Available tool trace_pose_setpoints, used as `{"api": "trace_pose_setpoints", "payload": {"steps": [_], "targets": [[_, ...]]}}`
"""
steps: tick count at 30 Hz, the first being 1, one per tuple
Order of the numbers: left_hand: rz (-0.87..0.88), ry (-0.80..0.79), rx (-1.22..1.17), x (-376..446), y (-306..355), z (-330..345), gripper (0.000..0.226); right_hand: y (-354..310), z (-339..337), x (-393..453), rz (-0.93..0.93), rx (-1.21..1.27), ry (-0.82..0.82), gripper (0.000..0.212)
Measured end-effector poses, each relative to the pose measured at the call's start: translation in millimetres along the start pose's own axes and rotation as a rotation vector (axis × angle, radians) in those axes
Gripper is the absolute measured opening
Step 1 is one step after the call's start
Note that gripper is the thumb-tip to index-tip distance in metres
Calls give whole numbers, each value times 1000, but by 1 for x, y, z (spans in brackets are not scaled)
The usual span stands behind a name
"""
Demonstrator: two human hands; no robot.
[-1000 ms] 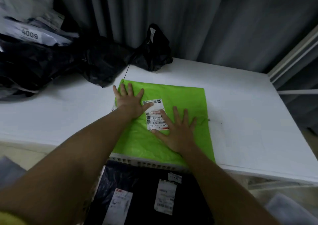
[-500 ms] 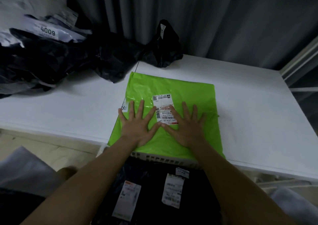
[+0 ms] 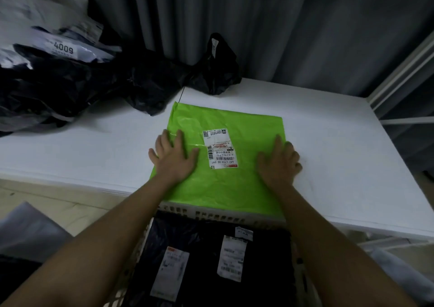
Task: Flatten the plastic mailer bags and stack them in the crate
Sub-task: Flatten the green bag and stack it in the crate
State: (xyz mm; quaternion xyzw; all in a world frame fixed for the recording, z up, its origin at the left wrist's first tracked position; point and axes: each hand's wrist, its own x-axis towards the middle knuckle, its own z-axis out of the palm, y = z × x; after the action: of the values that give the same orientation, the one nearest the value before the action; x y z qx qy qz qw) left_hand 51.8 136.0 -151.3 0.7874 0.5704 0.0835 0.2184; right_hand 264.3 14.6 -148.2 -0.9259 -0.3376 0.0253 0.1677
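Observation:
A bright green mailer bag (image 3: 244, 184) with a white shipping label (image 3: 220, 148) lies flat on the white table (image 3: 340, 142), its near edge hanging over the crate's rim. My left hand (image 3: 175, 157) presses flat on the bag's left edge with straight, spread fingers. Flat on the bag's right edge lies my right hand (image 3: 279, 162). Below the table's front edge stands a pale slotted crate (image 3: 211, 215) holding black mailer bags (image 3: 199, 266) with white labels.
A heap of crumpled black and white mailer bags (image 3: 70, 83) fills the table's back left, one marked 4009. A single black bag (image 3: 216, 71) stands at the back by the grey curtain. A white shelf frame (image 3: 404, 71) rises at the right.
Both hands have slid apart from the middle of the green bag, beside the label, out to its left and right edges.

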Motion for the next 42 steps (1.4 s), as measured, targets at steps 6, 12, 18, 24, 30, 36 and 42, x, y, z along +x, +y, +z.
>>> {"api": "trace_pose_setpoints", "payload": {"steps": [6, 12, 18, 24, 30, 36, 42], "targets": [[-268, 14, -131, 15, -6, -28, 55, 23, -28, 1, 146, 178, -170, 71], [-203, 15, -317, -22, -28, -45, 38, 37, -51, -40, 212, 484, -256, 58], [-158, -30, -399, -86, -43, -57, 35, 57, -57, -100, 222, 547, -293, 7], [-147, -131, -339, -165, -67, -24, 38, 98, -46, -166, 214, 451, -321, 27], [-132, -359, -254, -194, -91, 25, 41, 122, -28, -195, 259, 162, -435, 44], [-127, -466, -43, -184, -107, 72, 23, 128, 4, -197, 332, 71, -453, 44], [-151, -520, 2, -158, -112, 114, 29, 131, 43, -188, 268, -114, -543, 57]]}}
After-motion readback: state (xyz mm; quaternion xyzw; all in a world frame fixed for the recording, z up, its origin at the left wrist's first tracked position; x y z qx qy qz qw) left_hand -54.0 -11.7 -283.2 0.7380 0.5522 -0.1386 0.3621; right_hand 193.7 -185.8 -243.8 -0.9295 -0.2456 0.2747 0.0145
